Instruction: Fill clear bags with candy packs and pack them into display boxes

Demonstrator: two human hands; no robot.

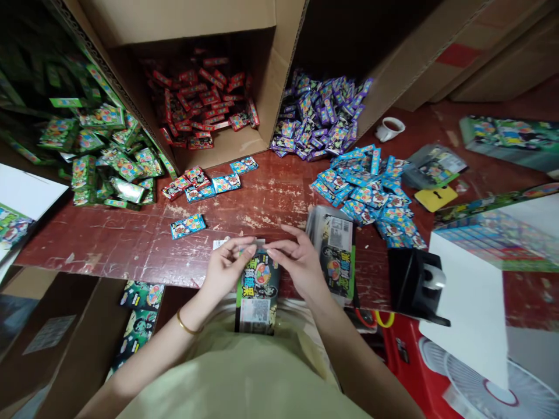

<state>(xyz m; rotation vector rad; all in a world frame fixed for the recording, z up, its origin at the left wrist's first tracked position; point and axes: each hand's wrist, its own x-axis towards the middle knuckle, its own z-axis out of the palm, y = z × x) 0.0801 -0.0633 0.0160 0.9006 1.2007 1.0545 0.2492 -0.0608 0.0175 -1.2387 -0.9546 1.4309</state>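
Note:
A black and green printed bag (pixel 257 285) with a white label lies at the table's front edge, its top end between my hands. My left hand (pixel 230 263) pinches that end at its left side, thumb against fingers. At the right side my right hand (pixel 293 256) has thumb and index finger together on the same end, the other fingers spread. Just right of it lies a stack of similar clear-topped bags (pixel 338 256). Blue packets (pixel 187 226) and red packets (pixel 177 187) lie beyond my left hand.
Cardboard boxes hold green packets (pixel 126 163), red packets (pixel 209 99) and purple packets (pixel 323 113). Blue packets (pixel 371 186) are piled at the right, near a cup (pixel 390 129), a yellow piece (pixel 435 198) and a black tape dispenser (pixel 414 285).

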